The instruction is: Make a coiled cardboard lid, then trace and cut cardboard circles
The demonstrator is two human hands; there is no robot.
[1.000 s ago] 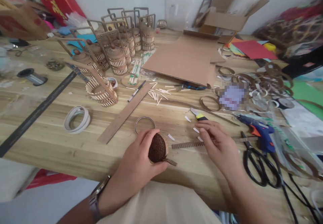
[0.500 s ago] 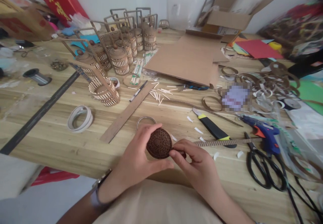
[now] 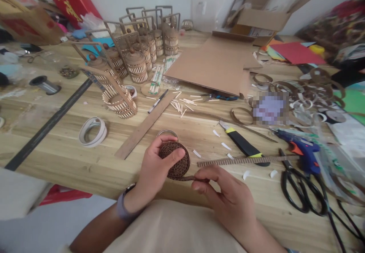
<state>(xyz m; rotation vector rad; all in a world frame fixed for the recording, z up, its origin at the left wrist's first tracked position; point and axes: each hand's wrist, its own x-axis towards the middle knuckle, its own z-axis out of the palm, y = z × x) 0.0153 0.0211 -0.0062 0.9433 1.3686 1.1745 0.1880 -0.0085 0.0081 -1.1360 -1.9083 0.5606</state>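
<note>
Pale wooden planks form the counter (image 3: 71, 162), crowded along the back and right and barer at the near left. The left hand (image 3: 151, 173) has its grip closed round a coiled strip (image 3: 178, 165) of dark corrugated card, with the thumb laid across the upper face and the fingers curled over the far rim. The right hand (image 3: 225, 196) has its grip pinched nearly shut, thumb and forefinger meeting on the tail (image 3: 189, 177) that leaves the bottom of the coil.

Both hands work over the counter's near edge, close to the person's lap. A metal ring (image 3: 167, 133) lies just behind the coil. To the left, bare wood runs as far as a tape roll (image 3: 92, 131) and a wooden slat (image 3: 145, 125). The right is tighter: a loose corrugated strip (image 3: 242, 161), a utility knife (image 3: 243, 144) and white scraps lie near the right hand, with scissors (image 3: 299, 192) and a glue gun (image 3: 299, 146) further out.

The coil is held as a disc with its flat face tilted up toward the camera (how steeply is hard to judge). Its tail runs out to the person's right, roughly level with the near edge. The loose strip lies much the same way, long axis left to right.
</note>
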